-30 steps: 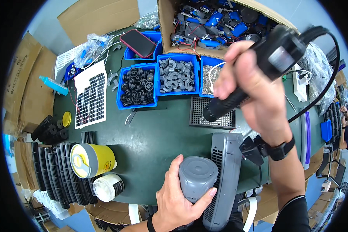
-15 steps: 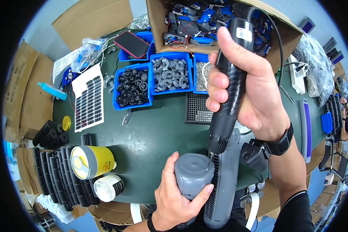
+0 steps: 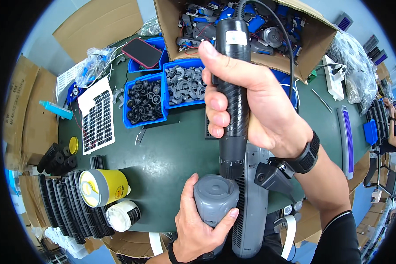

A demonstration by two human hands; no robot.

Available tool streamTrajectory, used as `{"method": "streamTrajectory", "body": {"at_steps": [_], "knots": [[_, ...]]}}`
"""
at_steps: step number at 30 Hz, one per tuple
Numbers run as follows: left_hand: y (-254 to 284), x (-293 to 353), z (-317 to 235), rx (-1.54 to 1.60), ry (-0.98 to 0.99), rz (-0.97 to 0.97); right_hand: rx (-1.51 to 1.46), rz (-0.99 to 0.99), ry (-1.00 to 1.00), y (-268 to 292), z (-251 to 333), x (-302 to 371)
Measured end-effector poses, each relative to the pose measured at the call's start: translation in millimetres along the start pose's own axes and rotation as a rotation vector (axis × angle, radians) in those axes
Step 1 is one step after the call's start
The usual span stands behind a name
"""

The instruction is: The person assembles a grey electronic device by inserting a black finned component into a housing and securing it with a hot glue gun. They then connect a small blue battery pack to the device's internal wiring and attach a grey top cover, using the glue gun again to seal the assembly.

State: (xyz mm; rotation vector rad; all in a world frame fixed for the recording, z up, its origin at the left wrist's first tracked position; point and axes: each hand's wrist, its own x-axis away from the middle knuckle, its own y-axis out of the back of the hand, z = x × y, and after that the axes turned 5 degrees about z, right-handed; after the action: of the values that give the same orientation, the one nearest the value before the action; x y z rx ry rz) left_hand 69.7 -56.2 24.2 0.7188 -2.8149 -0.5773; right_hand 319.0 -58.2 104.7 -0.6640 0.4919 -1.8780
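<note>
My right hand point(image 3: 268, 105) is wrapped round a black corded electric screwdriver point(image 3: 233, 132), which stands nearly upright with its nose down. Its tip is at the right edge of the top of a grey rounded plastic housing point(image 3: 215, 203); the exact contact is hard to make out. Gripping this housing from the left and front, my left hand point(image 3: 197, 235) has its thumb and fingers on the sides. Just right of it lies a long grey vented plastic body point(image 3: 253, 211); I cannot tell whether the two are joined.
Blue bins hold black wheels point(image 3: 145, 101) and grey clips point(image 3: 185, 83). Behind them stands a cardboard box point(image 3: 314, 57) of blue and grey parts. At left are a yellow cup point(image 3: 103, 187), a white jar point(image 3: 122, 214) and black ribbed rollers point(image 3: 68, 204). A purple-grey strip point(image 3: 346, 143) lies at right.
The screwdriver has swung from a slant to nearly upright, its handle moving left with my right hand. Its bit showed before and is now mostly hidden. My left hand keeps its grip.
</note>
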Motion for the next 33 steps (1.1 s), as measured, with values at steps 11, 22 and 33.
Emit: {"method": "streamTrajectory", "body": {"at_steps": [11, 22, 33], "knots": [[64.4, -13.4, -45.6, 0.077, -0.107, -0.148, -0.026, 0.143, 0.486, 39.0, 65.2, 15.1], [123.6, -96.4, -56.7, -0.321, -0.635, -0.89, 0.427, -0.02, 0.533, 47.7, -1.3, 2.8], [134.8, -113.7, -32.8, -0.261, -0.514, -0.784, 0.35, -0.016, 0.499, 41.8, -17.2, -7.6]]}}
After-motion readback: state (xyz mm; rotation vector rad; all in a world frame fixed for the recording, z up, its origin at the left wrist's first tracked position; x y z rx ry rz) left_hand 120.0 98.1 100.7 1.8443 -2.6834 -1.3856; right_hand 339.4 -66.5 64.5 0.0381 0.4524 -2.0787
